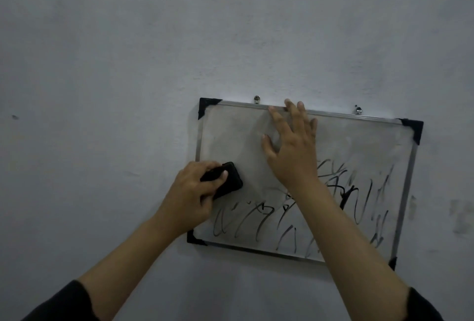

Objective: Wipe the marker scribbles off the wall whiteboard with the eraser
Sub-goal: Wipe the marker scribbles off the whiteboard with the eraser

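Observation:
A small whiteboard (359, 138) with a metal frame and black corner caps hangs tilted on the wall. Black marker scribbles (259, 218) cover its lower half and right side; the upper left area looks wiped, with grey smears. My left hand (192, 197) grips a black eraser (229, 179) and presses it against the board near the left edge, at mid height. My right hand (292, 146) lies flat on the board's upper middle, fingers spread, fingertips reaching the top frame. My right forearm hides part of the scribbles.
Two metal hooks (256, 99) (358, 109) hold the board's top edge on a bare grey wall (128, 64). A faint smudge (461, 215) marks the wall to the right of the board.

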